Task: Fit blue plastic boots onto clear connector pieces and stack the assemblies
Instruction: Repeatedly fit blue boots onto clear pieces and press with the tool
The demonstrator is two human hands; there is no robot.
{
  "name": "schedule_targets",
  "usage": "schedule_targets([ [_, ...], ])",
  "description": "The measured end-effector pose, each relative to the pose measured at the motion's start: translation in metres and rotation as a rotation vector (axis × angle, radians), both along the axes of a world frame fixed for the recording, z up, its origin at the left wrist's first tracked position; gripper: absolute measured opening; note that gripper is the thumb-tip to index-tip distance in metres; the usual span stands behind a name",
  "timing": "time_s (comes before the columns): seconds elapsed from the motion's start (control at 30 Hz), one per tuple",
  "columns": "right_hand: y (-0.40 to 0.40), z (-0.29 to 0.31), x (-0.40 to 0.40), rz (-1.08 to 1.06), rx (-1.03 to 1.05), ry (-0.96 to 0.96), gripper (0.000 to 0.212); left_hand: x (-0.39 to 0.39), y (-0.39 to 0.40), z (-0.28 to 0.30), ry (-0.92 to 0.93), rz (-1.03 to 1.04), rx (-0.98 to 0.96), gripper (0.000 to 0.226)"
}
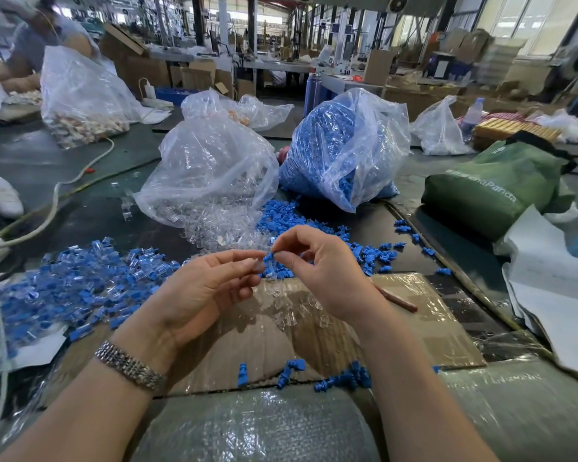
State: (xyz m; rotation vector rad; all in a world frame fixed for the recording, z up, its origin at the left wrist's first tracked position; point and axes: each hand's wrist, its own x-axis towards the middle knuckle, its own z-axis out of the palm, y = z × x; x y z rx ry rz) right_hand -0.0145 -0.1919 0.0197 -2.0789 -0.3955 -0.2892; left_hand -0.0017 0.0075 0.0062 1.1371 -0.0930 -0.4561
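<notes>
My left hand [211, 285] pinches a small clear connector piece [255, 263] between thumb and fingertips. My right hand [317, 261] pinches a blue boot [269, 257] right against it, the two parts meeting above the cardboard sheet [414, 328]. A heap of fitted blue-and-clear assemblies [74, 285] lies at the left. Loose clear connectors [297, 308] sit on the cardboard under my hands, and loose blue boots [344, 378] lie near its front edge.
A clear bag of connectors [211, 175] and a bag of blue boots [344, 145] stand behind my hands, with spilled boots [377, 255] around. A green bag [494, 185] and white sheets [554, 295] lie at right. A white cable [54, 201] runs at left; a person [37, 38] works far left.
</notes>
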Motion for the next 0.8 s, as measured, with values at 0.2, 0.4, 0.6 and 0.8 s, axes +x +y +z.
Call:
schedule_targets([
  [0.2,0.0031,0.0049,-0.0052,0.021,-0.14,-0.082,0.004,0.0005,-0.0005,-0.0019,-0.012,0.018,0.015,0.031],
  [0.4,0.007,0.0047,-0.0069,0.032,-0.232,-0.122,0.005,-0.0005,-0.0028,-0.0023,-0.048,0.014,0.055,0.031],
  [0.6,0.0052,0.0028,-0.0067,0.024,-0.131,-0.081,0.003,-0.0017,-0.0012,-0.0018,-0.099,0.041,0.021,0.018],
  [0.8,0.0051,0.0025,-0.0067,0.034,-0.128,-0.067,0.006,-0.0027,0.0007,0.0004,-0.115,0.036,0.018,0.021],
])
